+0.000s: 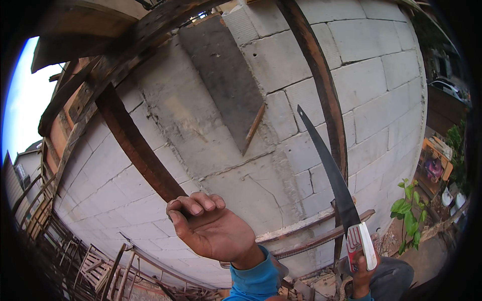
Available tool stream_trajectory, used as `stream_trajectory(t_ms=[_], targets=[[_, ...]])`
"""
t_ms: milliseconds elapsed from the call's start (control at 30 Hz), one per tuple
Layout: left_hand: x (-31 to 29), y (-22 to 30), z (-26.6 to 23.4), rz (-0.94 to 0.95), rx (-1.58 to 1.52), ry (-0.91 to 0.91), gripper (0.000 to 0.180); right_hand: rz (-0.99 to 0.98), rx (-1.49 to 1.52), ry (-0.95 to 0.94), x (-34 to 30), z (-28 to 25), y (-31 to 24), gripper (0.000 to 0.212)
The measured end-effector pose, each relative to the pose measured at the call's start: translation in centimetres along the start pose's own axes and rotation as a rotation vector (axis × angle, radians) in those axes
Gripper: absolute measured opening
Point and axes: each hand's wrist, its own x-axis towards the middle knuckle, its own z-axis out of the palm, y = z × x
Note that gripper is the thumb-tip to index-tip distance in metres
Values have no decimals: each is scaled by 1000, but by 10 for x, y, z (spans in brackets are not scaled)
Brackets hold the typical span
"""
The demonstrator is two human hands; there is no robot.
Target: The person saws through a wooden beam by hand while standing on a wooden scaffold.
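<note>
My right hand (361, 273), at the lower right, is closed around the white-and-red handle of a hand saw (334, 170). The saw's dark, toothed blade points up and tilts left, in front of a wooden post (326, 80). My left hand (213, 228) is raised at the lower middle, palm toward me. Its fingers curl loosely and the palm is empty. Just behind its fingertips is a dark wooden post (140, 150) slanting down from the upper left. Whether the hand touches this post I cannot tell; its lower end is hidden.
A pale block wall (371, 85) fills the middle, with a grey patch (221, 70) and a wooden stick (254, 128) against it. Heavy timber beams (145, 40) cross the upper left. Horizontal rails (306, 238) run low along the wall. Scrap wood lies lower left; a leafy plant (409, 213) grows right.
</note>
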Motion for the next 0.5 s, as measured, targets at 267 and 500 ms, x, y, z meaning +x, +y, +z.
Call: stream_trajectory(t_ms=[267,500], targets=[[16,12,-10,101,-19,36,27,4,-15,38,-2,3,-2,58],[13,8,-3,86,-35,30,28,37,-6,53,-1,4,-6,55]])
